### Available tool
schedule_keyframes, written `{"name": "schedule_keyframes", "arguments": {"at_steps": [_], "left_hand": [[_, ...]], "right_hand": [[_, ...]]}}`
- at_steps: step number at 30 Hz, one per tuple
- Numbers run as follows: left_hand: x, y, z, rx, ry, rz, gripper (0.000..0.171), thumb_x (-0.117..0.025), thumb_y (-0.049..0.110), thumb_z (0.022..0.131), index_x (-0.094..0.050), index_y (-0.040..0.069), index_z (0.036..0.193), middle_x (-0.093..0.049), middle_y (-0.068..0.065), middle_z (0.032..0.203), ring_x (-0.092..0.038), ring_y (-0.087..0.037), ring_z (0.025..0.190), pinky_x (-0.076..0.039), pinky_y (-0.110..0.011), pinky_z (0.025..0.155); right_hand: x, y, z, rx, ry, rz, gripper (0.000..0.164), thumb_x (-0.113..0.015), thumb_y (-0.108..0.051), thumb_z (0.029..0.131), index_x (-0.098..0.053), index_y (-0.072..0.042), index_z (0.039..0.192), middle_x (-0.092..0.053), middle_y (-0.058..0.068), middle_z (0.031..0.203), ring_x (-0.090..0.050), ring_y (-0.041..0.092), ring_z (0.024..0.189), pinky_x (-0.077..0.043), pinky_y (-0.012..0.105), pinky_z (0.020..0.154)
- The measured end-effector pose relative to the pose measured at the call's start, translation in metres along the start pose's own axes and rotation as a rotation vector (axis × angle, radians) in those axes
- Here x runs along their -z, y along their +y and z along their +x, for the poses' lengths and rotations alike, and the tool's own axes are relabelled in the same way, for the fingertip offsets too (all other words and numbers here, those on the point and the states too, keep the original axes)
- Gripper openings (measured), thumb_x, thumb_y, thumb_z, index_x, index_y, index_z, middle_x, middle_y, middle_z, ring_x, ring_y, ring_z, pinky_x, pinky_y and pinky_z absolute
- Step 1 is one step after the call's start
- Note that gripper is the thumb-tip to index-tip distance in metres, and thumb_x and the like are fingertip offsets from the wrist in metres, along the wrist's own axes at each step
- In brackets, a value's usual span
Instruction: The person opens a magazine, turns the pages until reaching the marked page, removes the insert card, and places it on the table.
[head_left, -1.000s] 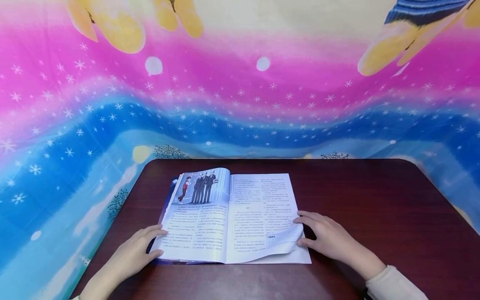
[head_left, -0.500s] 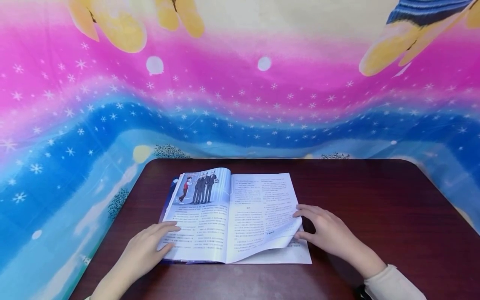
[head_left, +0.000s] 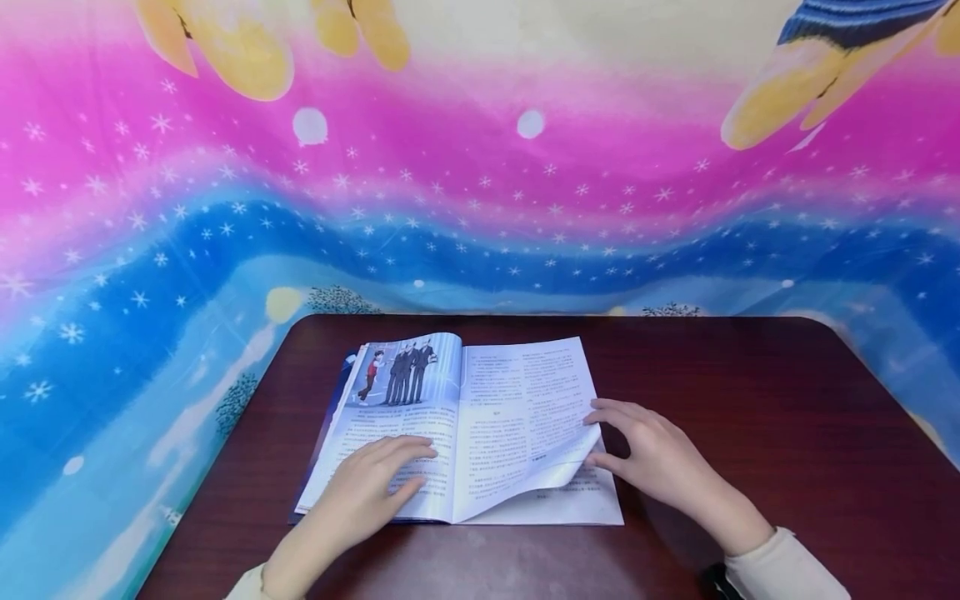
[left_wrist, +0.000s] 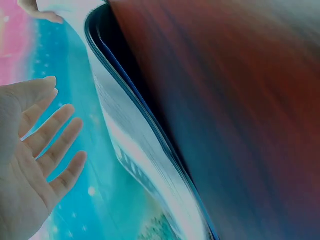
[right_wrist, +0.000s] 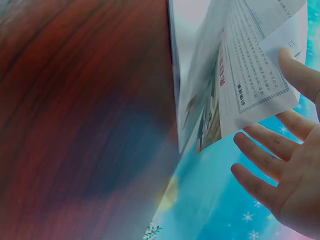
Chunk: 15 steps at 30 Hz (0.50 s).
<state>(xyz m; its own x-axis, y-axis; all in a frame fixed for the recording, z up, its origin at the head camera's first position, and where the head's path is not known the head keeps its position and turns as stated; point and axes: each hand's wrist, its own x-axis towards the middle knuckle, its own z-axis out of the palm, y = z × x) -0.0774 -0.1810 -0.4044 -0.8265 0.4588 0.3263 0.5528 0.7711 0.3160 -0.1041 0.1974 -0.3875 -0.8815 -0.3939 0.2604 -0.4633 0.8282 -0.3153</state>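
- Magazine point(head_left: 480, 371) lies open near the middle of the desk point(head_left: 735, 392), its lower edge toward the person.
- Right hand point(head_left: 656, 454) is at the magazine's outer right edge, pinching the lifted page point(head_left: 517, 437) between thumb and forefinger; the other fingers are spread, as the right wrist view shows.
- Lifted page curls up at its lower outer corner; the printed underside, numbered 13, faces the right wrist camera.
- Under that corner, the next page point(head_left: 596, 508) shows, lying flat.
- Left hand point(head_left: 375, 483) is over the lower half of the left page point(head_left: 397, 421), fingers apart, wide, holding nothing; cannot tell whether the fingertips touch the paper.
- Illustration point(head_left: 405, 371) heads the left page: several figures in dark suits, one smaller in red; columns of text below.
- Pale sleeve point(head_left: 783, 567) at the right wrist, dark band point(head_left: 718, 579) beside it.
- Behind the desk hangs a pink and blue cloth point(head_left: 450, 183) with white snowflakes.
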Motion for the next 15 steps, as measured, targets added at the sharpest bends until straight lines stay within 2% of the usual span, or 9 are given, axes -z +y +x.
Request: {"name": "schedule_keyframes", "arguments": {"at_steps": [15], "left_hand": [[-0.015, 0.054, 0.041, -0.140, 0.012, -0.184, 0.028, -0.070, 0.023, 0.094, -0.069, 0.021, 0.121, -0.062, 0.008, 0.131, -0.058, -0.013, 0.121, -0.047, -0.039, 0.100]], "right_hand": [[0.011, -0.015, 0.005, 0.038, 0.045, -0.098, 0.051, -0.088, -0.037, 0.073, -0.071, -0.012, 0.114, -0.064, 0.010, 0.130, -0.060, 0.033, 0.116, -0.049, 0.054, 0.093]]}}
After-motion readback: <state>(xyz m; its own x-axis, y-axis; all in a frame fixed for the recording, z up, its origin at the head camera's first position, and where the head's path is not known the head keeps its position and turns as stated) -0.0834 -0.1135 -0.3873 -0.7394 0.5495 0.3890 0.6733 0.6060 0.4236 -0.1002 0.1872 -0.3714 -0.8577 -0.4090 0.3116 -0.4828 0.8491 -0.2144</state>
